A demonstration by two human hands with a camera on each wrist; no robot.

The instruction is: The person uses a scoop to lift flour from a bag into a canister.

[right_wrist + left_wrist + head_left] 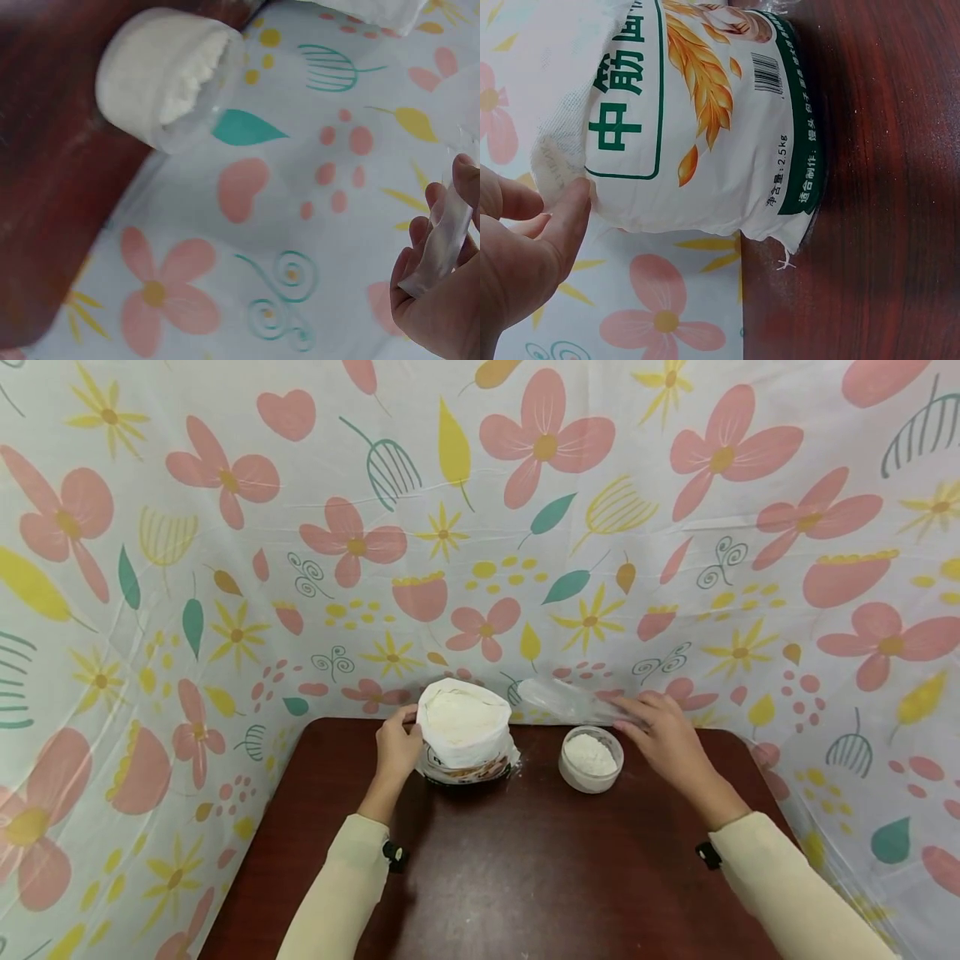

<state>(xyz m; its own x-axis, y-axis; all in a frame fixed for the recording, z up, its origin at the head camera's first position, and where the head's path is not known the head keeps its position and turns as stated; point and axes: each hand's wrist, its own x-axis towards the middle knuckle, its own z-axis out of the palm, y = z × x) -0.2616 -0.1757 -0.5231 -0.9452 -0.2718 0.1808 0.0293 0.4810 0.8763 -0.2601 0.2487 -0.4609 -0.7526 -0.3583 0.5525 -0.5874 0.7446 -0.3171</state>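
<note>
An open white flour bag with a wheat print and a green band stands on the dark table, its top rolled down and white flour inside. My left hand grips the bag's left side near the rim, thumb in front. To the right stands a clear round tub holding white flour. Above and right of it, my right hand holds the handle of a clear plastic scoop. The scoop's broad end points left, behind the tub, and is hard to see against the cloth.
A dark red-brown table lies under everything. Floral cloth hangs right behind its back edge and along both sides. A little spilled white powder lies beside the bag.
</note>
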